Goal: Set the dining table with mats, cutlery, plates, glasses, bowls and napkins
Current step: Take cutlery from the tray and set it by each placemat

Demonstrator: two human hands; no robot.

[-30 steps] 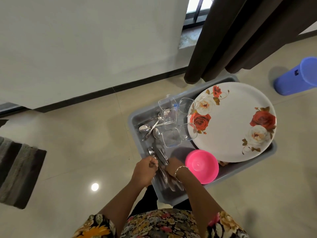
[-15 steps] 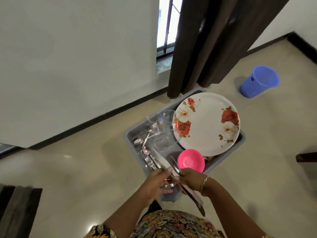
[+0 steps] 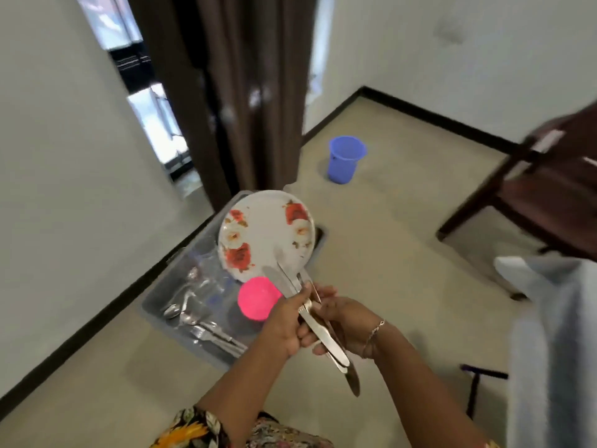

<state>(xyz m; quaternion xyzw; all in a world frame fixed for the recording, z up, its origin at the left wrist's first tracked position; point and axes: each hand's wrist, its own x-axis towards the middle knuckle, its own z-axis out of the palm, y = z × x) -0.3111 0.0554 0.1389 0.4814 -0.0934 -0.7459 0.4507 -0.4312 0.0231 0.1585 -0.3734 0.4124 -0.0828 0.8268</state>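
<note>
Both hands hold a bundle of steel knives (image 3: pixel 326 334) above the floor, just right of the grey tub (image 3: pixel 168 305). My left hand (image 3: pixel 287 321) grips the bundle from the left, and my right hand (image 3: pixel 342 321) holds it from the right. Blades stick out past the hands both toward the plate and toward me. In the tub lie a white rose-patterned plate (image 3: pixel 265 231), a pink bowl (image 3: pixel 258 297), clear glasses (image 3: pixel 210 279), and loose spoons and forks (image 3: pixel 200 318).
The tub sits on the beige floor by the white wall and a dark brown curtain (image 3: pixel 245 92). A blue bucket (image 3: pixel 344 158) stands farther back. A dark wooden chair (image 3: pixel 529 189) is at right, and a pale cloth (image 3: pixel 555 334) hangs at the right edge.
My hands have lifted the knives out of the tub and drawn them up and right. The view has swung right, bringing in the chair and the pale cloth.
</note>
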